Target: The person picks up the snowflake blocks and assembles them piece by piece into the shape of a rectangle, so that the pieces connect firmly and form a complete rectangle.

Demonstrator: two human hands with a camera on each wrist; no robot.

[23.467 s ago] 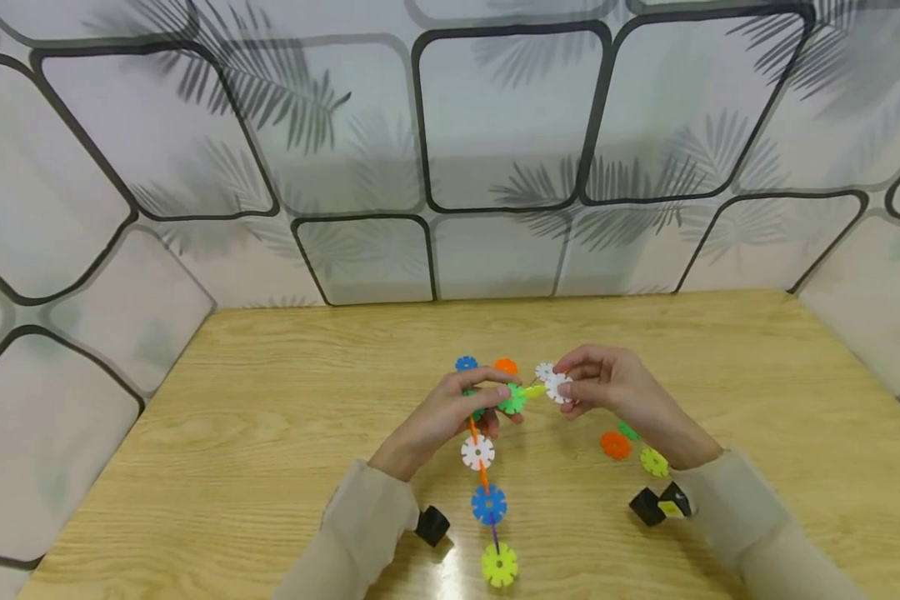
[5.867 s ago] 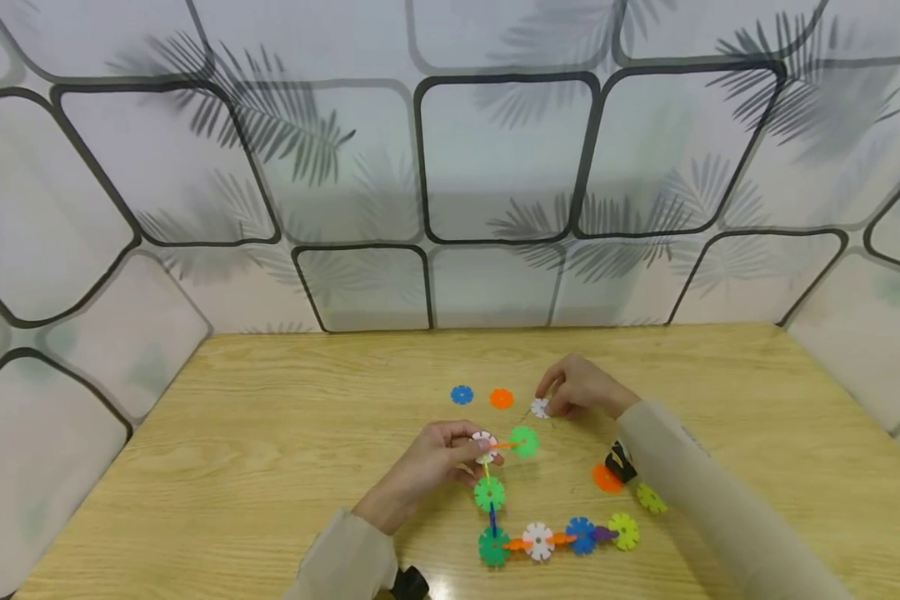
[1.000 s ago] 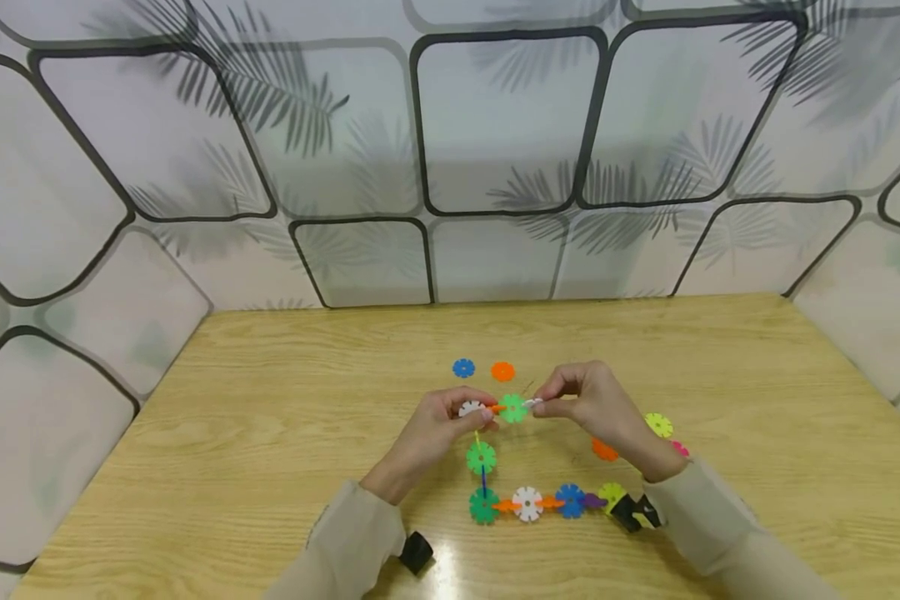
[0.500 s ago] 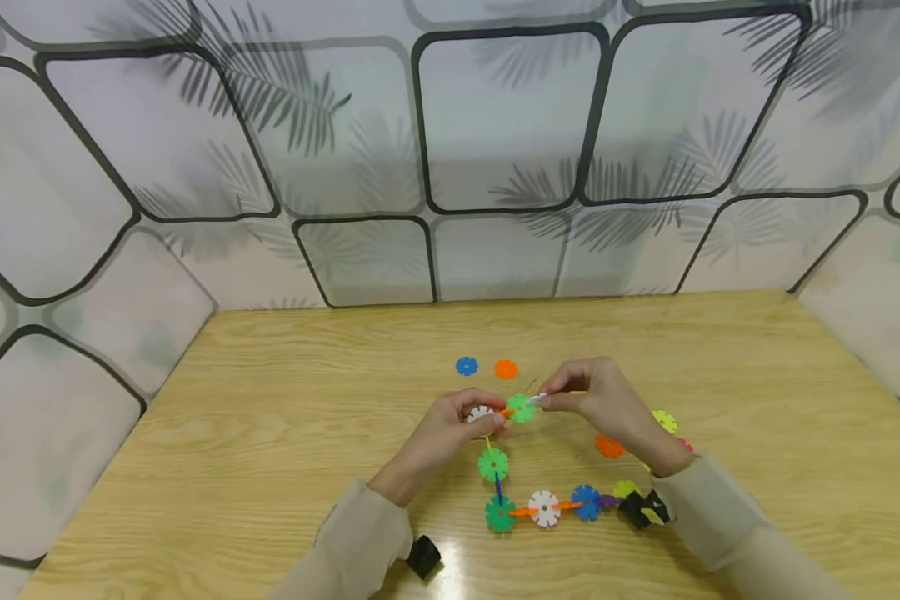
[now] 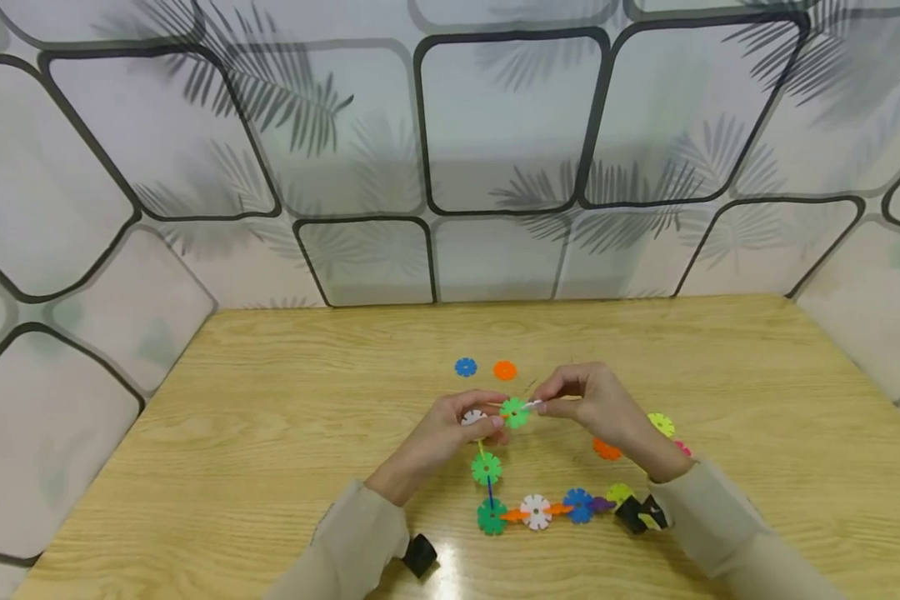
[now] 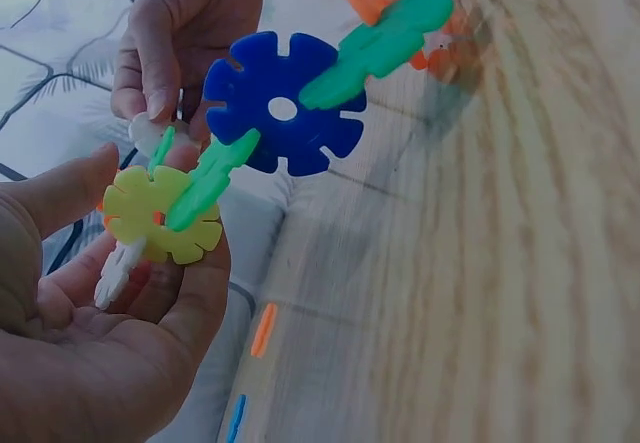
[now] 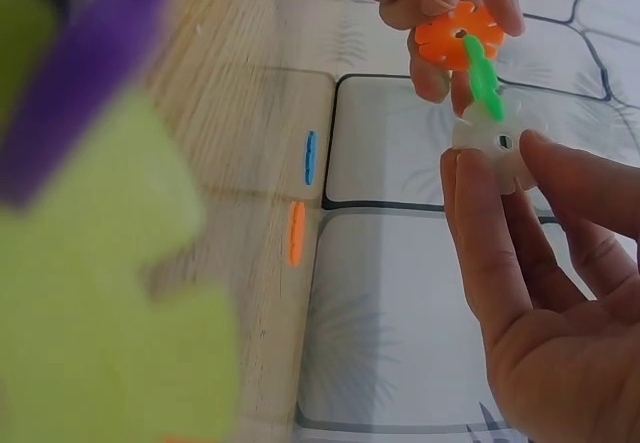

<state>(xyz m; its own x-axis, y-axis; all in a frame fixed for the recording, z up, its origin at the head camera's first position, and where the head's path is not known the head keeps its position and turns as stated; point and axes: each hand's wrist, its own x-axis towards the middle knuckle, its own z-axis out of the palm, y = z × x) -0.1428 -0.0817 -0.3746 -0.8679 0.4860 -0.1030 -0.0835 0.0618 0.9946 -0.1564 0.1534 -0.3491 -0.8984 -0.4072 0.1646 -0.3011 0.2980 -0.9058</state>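
My left hand [image 5: 450,429] grips a chain of notched plastic discs slotted edge to edge, around its white disc [image 5: 474,418] and the orange disc [image 7: 460,36] beside it. A green disc [image 5: 514,412] sticks out to the right of those fingers. Thumb and fingers of my right hand [image 5: 596,408] pinch another white disc [image 7: 503,141], its rim at the green disc's edge. The chain drops through a second green disc [image 5: 486,468] to a dark green disc [image 5: 492,517]. From there it runs right through a white disc [image 5: 536,512] and a blue disc [image 5: 578,505].
A loose blue disc [image 5: 466,367] and orange disc [image 5: 505,370] lie on the wooden table [image 5: 285,400] behind the hands. Under the right forearm are another orange disc [image 5: 607,448] and a yellow disc [image 5: 661,424]. A patterned fabric wall [image 5: 375,258] closes off the back.
Since the oldest frame, the chain has gained an orange and a green disc, and its lower leg has swung right. The right hand has brought a white disc from the table to the green one.
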